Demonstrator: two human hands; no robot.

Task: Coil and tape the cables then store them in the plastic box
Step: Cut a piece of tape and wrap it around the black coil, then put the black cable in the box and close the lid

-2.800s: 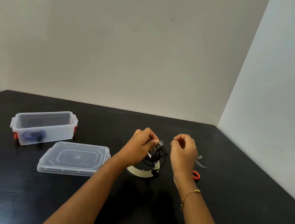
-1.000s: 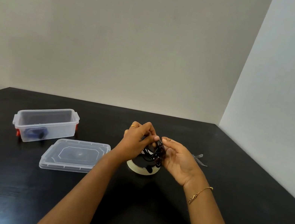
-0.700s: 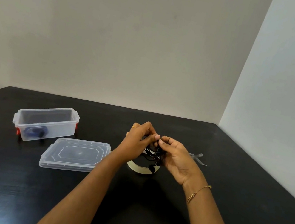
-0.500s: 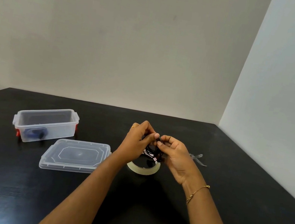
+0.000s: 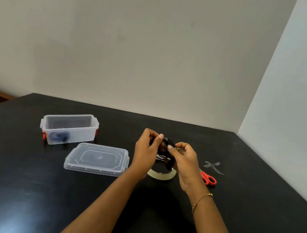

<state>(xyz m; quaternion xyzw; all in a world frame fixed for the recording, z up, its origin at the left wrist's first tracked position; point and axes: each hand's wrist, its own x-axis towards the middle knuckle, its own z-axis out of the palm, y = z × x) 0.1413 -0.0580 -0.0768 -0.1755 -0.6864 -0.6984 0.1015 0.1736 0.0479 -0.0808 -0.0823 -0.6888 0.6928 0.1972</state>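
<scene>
Since a moment ago our hands have lifted a bit, and our left hand [image 5: 145, 152] and right hand [image 5: 183, 159] both pinch the coiled cable [image 5: 166, 149] just above the tape roll [image 5: 161, 174], with the plastic box [image 5: 69, 128] well off to its left, on our left hand's side.

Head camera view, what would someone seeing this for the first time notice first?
The left hand and right hand together grip a black coiled cable above a tape roll at the middle of the black table. To the left sit an open plastic box and its lid; red-handled scissors lie to the right.
</scene>
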